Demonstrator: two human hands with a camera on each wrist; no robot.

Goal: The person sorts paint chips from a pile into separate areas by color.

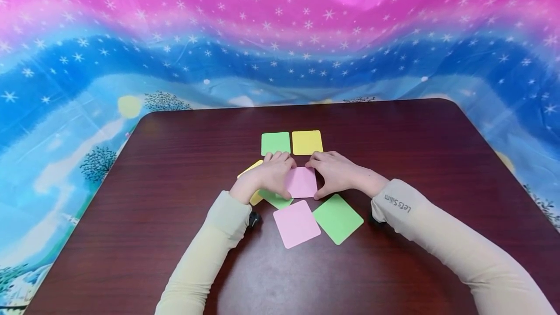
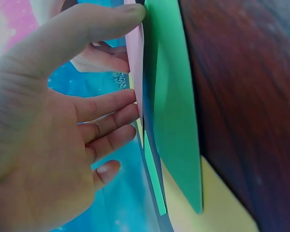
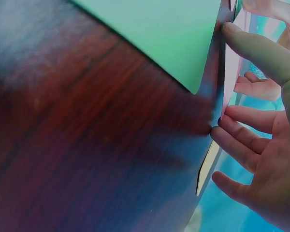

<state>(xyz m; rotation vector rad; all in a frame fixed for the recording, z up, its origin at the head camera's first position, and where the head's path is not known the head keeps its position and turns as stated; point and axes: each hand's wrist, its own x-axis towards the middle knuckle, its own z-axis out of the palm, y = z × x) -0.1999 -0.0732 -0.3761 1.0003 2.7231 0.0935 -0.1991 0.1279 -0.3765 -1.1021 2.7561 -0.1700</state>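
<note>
A pink square card (image 1: 302, 183) lies between my two hands, in the middle of several coloured cards. My left hand (image 1: 272, 176) grips its left side, thumb at the near corner and fingertips at the far one. On the opposite side my right hand (image 1: 339, 173) holds the card's right corners the same way. Seen edge-on in the left wrist view, the pink card (image 2: 135, 63) stands close over a green card (image 2: 171, 106). That green card overlaps a yellow card (image 2: 208, 198), which my left hand partly covers in the head view.
Behind the hands, a green card (image 1: 275, 143) and a yellow card (image 1: 307, 142) lie side by side. Nearer me are a second pink card (image 1: 297, 224) and a tilted green card (image 1: 338, 219). The dark wooden table (image 1: 197, 149) ends at a patterned cloth (image 1: 280, 38).
</note>
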